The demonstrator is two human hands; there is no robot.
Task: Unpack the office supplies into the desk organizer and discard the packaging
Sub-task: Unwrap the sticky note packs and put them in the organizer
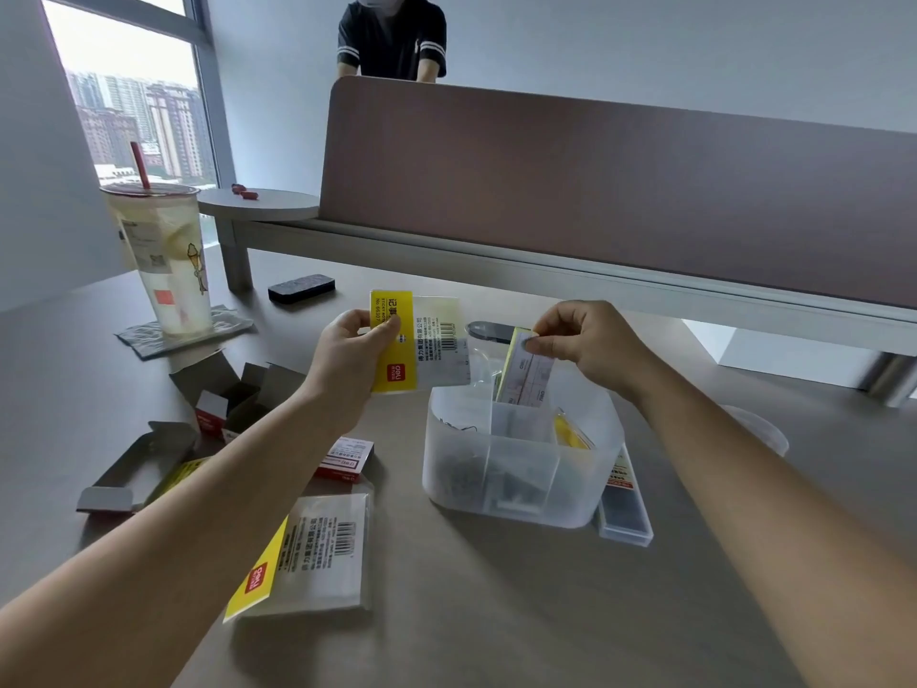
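While the left hand (355,357) holds a clear plastic wrapper with a yellow header (419,340) above the desk (496,613), thumb pressed on its front and fingers curled behind, the right hand (588,342) pinches the top of a sticky-note pad (527,372) between thumb and fingertips.

- Sticky-note pad: upright and tilted, lower end inside a rear compartment of the organizer, upper end in the right hand.
- Desk organizer (521,484): translucent, divided, standing on the desk below the right hand. Front compartments hold small dark items, too blurred to name; a yellow item shows at its right side.
- Second plastic wrapper (310,556): flat on the desk, near edge, beneath the left forearm.
- Opened cardboard boxes (233,397): grey inside, red-and-white outside, scattered left of the organizer.
- Small red-and-white box (345,459): closed, partly hidden by the left forearm.
- Clear slim case (625,513): lying touching the organizer's right side.
- Drink cup with a red straw (163,260): far left, on a crumpled napkin (188,332).
- Black eraser block (301,288): near the desk's back.
- Person in dark shirt (392,37): beyond the partition (620,191).
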